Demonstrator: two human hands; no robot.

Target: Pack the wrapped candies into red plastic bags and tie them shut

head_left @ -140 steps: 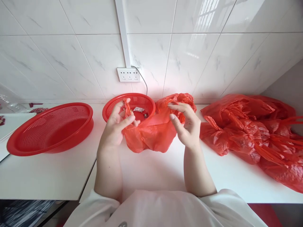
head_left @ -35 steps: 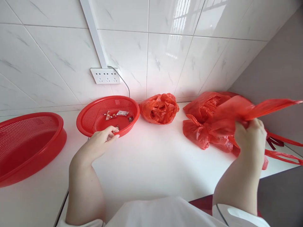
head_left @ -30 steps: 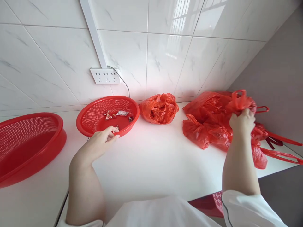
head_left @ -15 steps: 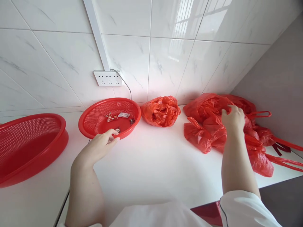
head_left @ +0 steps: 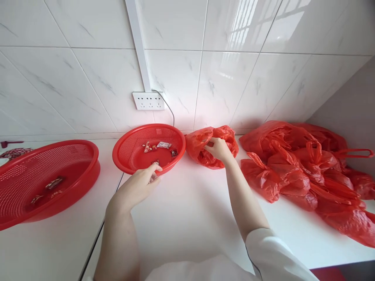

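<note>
My left hand (head_left: pixel 144 184) rests by the near rim of a red plastic basket (head_left: pixel 120 156), its fingers loosely bent and apart. Inside that basket lie several small wrapped pieces, among them a white packet (head_left: pixel 164 145). Behind the middle of the counter sits a crumpled red plastic bag (head_left: pixel 199 144). With fingers bent at its opening, my right hand (head_left: pixel 219 149) grips the bag's plastic; the fingertips are partly hidden by the folds.
To the left stands a larger red basket (head_left: pixel 84 171) with a few wrapped pieces (head_left: pixel 54 183) in it. Several tied red bags (head_left: pixel 293 175) crowd the right side of the white counter (head_left: pixel 187 222). A power socket (head_left: pixel 149 101) with a grey cable is on the tiled wall.
My right hand has moved left from the pile of tied bags to the crumpled bag. My left hand stays by the basket rim. The view has shifted left.
</note>
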